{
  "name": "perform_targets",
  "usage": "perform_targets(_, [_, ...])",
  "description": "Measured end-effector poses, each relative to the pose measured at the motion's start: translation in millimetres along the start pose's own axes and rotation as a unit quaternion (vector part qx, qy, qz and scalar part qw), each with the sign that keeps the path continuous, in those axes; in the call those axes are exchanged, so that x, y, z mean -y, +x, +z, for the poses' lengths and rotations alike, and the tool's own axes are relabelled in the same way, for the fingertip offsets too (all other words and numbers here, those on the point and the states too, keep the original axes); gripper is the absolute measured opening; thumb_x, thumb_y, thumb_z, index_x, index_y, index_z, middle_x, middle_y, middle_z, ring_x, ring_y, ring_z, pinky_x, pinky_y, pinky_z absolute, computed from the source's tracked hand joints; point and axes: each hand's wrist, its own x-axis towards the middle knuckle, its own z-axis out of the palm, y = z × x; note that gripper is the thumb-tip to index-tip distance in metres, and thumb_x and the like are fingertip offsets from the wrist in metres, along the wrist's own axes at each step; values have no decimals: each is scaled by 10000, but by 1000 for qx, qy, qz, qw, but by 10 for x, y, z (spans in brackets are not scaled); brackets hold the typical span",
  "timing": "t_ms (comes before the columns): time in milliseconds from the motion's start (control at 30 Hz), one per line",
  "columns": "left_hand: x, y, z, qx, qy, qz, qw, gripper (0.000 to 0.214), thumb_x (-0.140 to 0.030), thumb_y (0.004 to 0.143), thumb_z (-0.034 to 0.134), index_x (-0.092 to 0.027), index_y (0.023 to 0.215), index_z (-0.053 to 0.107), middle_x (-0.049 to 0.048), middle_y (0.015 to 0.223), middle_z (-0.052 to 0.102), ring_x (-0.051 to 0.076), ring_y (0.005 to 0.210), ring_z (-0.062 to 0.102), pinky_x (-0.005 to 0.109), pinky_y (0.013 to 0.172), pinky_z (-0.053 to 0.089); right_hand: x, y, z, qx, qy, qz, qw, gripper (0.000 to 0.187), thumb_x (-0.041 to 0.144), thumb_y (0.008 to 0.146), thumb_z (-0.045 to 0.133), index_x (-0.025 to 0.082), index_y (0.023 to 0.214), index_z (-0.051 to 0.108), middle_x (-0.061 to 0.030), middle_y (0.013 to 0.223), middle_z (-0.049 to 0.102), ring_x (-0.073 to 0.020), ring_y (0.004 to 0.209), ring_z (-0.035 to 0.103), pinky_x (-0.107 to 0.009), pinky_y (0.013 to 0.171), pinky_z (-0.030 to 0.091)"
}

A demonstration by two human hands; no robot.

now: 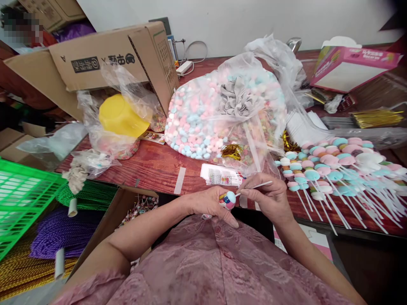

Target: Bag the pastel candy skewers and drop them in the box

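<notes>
My left hand (211,204) is closed around a small marshmallow candy in a colourful printed wrapper (227,201), with a pale blue piece at its top. A thin white lollipop stick (262,184) is pinched in my right hand (270,195). Its lower end meets the blue top of the candy; whether it has gone in, I cannot tell. Just beyond my hands lies a stack of printed wrappers (219,176). To the right, finished-looking marshmallow lollipops (337,163) are heaped with their white sticks pointing toward me.
A large clear bag of pink, white and blue marshmallows (193,114) fills the table's middle. At left stand a cardboard box (108,55), a yellow bowl (122,116) in plastic and a green basket (25,199). A pink carton (352,67) and gold ties (377,118) lie right.
</notes>
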Motion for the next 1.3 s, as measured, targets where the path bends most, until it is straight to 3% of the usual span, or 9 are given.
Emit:
perform_targets(167, [14, 20, -31, -15, -4, -8, 1000, 470, -402, 544, 893, -171, 768, 550, -90, 565, 503, 60, 428, 450, 191, 392, 335, -157, -154, 238, 11, -12, 33, 999, 201, 315, 761, 742, 209, 612, 660, -3, 591, 678, -149, 547, 617, -281, 553, 505])
perform_targets(333, [68, -11, -88, -41, 15, 38, 998, 431, -434, 661, 831, -174, 873, 559, -94, 632, 476, 47, 491, 454, 193, 469, 402, -176, -122, 151, 22, -16, 38, 999, 159, 347, 815, 696, 210, 737, 710, -15, 690, 700, -155, 624, 629, -278, 588, 501])
perform_targets(600, [-75, -9, -41, -71, 82, 116, 987, 594, -723, 892, 383, -176, 678, 465, -40, 535, 492, 69, 461, 474, 203, 471, 372, 4, 96, 79, 29, -113, -31, 993, 227, 328, 869, 621, 203, 692, 687, 13, 626, 606, -132, 600, 542, -260, 579, 435])
perform_targets(733, [-131, -42, -76, -98, 74, 146, 982, 589, -709, 893, 411, -154, 773, 566, 0, 642, 581, 95, 591, 555, 222, 592, 447, -18, 182, 76, 21, -88, -26, 996, 169, 308, 827, 670, 208, 702, 726, 12, 632, 642, -133, 602, 565, -266, 588, 458])
perform_targets(867, [-125, -127, -174, -129, 26, 147, 980, 501, -594, 830, 633, -159, 1079, 654, 44, 877, 673, 119, 760, 598, 228, 695, 469, -73, 230, 16, -59, -18, 17, 998, 83, 287, 784, 722, 219, 767, 767, 26, 596, 632, -110, 531, 526, -250, 524, 442])
perform_targets(1000, [0, -117, -158, -173, -12, 126, 977, 487, -604, 811, 639, -124, 866, 698, 39, 758, 656, 96, 641, 556, 200, 584, 429, -99, 257, 51, -72, -31, 3, 997, 47, 254, 775, 732, 232, 775, 774, 21, 626, 664, -117, 547, 550, -259, 539, 460])
perform_targets(1167, [129, 7, -51, -279, -79, 138, 947, 532, -669, 732, 669, -138, 752, 643, -13, 579, 592, 72, 474, 502, 176, 455, 377, -124, 259, 221, -11, -123, -106, 987, 128, 210, 849, 658, 241, 765, 750, 9, 676, 671, -142, 661, 603, -287, 649, 483])
perform_targets(1233, [145, 53, -45, -329, -103, 161, 925, 515, -657, 728, 681, -146, 733, 620, -27, 544, 572, 62, 438, 474, 167, 428, 350, -151, 234, 258, 1, -133, -117, 984, 105, 210, 854, 661, 252, 884, 753, 2, 760, 677, -137, 681, 595, -293, 669, 481])
perform_targets(1300, [147, 89, -54, -369, -131, 184, 901, 488, -638, 757, 666, -154, 746, 613, -31, 520, 563, 61, 415, 456, 167, 412, 326, -190, 190, 273, -23, -103, -91, 990, 270, 237, 835, 691, 277, 1101, 710, -9, 898, 674, -123, 665, 568, -290, 646, 479])
